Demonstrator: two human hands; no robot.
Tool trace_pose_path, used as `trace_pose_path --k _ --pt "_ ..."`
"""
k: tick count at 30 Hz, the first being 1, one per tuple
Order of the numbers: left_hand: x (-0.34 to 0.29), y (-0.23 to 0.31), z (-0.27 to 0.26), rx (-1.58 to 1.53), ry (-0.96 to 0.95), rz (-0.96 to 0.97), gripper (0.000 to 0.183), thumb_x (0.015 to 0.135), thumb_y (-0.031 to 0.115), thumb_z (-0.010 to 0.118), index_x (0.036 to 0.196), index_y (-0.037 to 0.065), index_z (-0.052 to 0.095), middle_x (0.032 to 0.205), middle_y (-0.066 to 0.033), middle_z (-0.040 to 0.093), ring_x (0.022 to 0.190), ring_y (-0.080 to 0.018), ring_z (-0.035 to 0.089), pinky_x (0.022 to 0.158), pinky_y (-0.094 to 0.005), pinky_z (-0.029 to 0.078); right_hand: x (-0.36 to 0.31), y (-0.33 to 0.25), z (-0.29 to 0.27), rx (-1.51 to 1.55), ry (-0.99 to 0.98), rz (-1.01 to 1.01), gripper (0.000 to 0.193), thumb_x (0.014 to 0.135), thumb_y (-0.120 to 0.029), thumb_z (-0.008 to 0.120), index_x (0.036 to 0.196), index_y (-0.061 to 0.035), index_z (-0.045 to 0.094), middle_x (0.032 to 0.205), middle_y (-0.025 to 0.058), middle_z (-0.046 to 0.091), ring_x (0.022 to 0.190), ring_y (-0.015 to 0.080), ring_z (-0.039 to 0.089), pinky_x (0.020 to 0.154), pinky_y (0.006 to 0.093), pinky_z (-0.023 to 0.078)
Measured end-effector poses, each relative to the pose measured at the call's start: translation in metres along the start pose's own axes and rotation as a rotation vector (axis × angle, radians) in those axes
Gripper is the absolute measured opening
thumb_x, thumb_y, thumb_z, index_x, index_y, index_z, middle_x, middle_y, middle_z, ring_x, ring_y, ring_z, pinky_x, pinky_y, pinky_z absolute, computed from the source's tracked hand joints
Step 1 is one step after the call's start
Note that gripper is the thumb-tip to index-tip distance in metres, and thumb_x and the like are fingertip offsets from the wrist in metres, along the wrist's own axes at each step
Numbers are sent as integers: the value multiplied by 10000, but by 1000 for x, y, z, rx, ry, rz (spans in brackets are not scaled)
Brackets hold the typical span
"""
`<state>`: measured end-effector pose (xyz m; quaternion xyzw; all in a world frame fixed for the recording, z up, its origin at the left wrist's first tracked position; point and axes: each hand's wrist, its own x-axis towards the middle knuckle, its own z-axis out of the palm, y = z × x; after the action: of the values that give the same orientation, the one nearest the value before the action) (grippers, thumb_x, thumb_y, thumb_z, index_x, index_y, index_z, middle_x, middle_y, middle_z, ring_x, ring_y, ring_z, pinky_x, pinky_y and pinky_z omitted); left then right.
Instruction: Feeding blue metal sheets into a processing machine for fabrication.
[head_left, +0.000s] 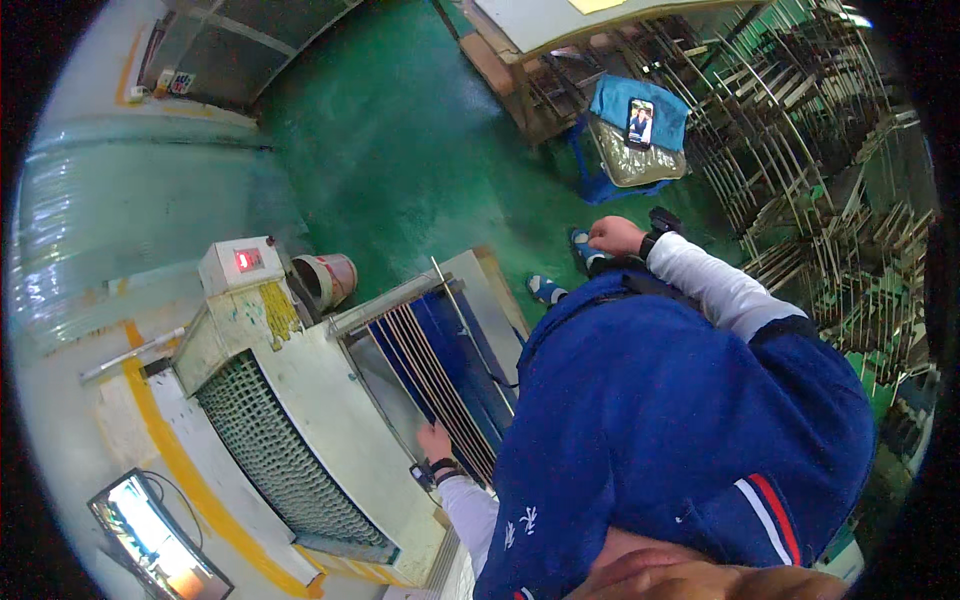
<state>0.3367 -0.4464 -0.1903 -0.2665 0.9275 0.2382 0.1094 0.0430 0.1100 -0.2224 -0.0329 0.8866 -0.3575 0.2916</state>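
My left hand [435, 442] is at the side of a row of thin parallel slats [432, 365], by their near end. Its fingers look closed, but what lies in them, if anything, is too small to make out. The slats run over a dark blue sheet [470, 345] in a low metal frame beside a white machine. My right hand [615, 236] is held out from my body on the other side, fingers curled in, with nothing visible in them. Both wrists wear dark bands.
The white machine [330, 400] has a mesh-like opening [290, 455] and a control box [232, 264] with a red display. Behind it stands a bucket [328, 280]. A monitor [160, 540] is at lower left. Metal racks [790, 150] crowd the right, near a phone [640, 123] on a covered stool.
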Motion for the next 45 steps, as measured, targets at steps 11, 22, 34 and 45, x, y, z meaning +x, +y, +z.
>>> trace_pose_path --k 11,22,34,45 --pt "-42 125 -98 220 311 -53 381 747 255 598 834 -109 526 773 -283 551 717 -412 512 681 -417 405 35 24 -29 -55 -160 -78 285 684 -299 559 824 -62 633 768 135 619 707 291 592 646 381 459" --pt "-140 258 -312 493 631 -256 354 782 229 574 618 -52 436 560 -229 434 535 -351 398 509 -407 316 64 14 -17 82 -430 -86 274 713 -259 572 765 9 600 626 111 584 578 200 569 562 338 437" --pt "-68 151 -379 667 1080 -158 213 774 132 528 921 -8 593 798 -207 591 740 -349 567 648 -383 431 77 66 61 220 -328 -54 235 723 -192 624 796 28 580 699 90 615 608 162 567 539 294 436" --pt "22 -94 -304 635 1038 -160 207 718 19 454 895 22 562 740 -220 568 704 -395 545 614 -437 439 34 57 60 386 -135 69 188 788 -211 562 768 -23 560 592 31 541 474 105 499 408 237 379"
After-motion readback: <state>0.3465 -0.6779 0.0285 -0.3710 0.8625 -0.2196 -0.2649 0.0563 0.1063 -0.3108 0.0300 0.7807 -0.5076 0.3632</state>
